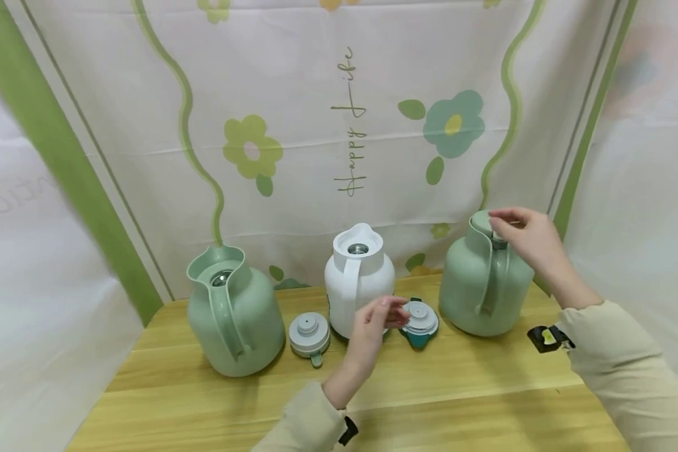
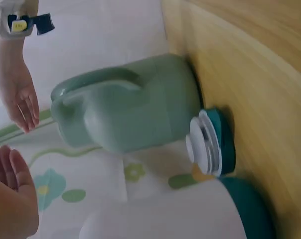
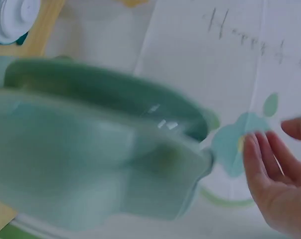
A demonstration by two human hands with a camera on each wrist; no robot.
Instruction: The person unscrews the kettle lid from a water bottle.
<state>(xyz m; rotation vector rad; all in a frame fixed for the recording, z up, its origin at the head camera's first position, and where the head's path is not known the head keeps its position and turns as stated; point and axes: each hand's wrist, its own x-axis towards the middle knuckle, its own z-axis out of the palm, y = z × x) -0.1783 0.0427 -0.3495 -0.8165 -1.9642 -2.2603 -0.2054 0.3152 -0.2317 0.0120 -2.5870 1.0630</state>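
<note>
the person's right hand (image 1: 532, 242) is poised at the top of the green jug on the right (image 1: 463, 289), over its pale green lid (image 1: 480, 220). the right wrist view shows a small gap between fingertips and jug, with the thumb spread from the lightly bent fingers and nothing held. that jug stands upright at the right end of the wooden table (image 1: 457, 402), handle toward the person.

the left hand (image 1: 367, 333) hangs in the air in front of the white jug (image 1: 377, 276), fingers loose and slightly curved, holding nothing. the white jug stands upright in the middle, its mouth uncovered. just to its right lies a teal-and-white lid (image 1: 420, 321), stepped white side up; just to its left lies a grey lid (image 1: 309, 334) with a small green tab. beside that stands the green jug on the left (image 1: 260, 314), also uncovered. behind everything hangs a flowered cloth (image 1: 311, 113) reading "happy life".
</note>
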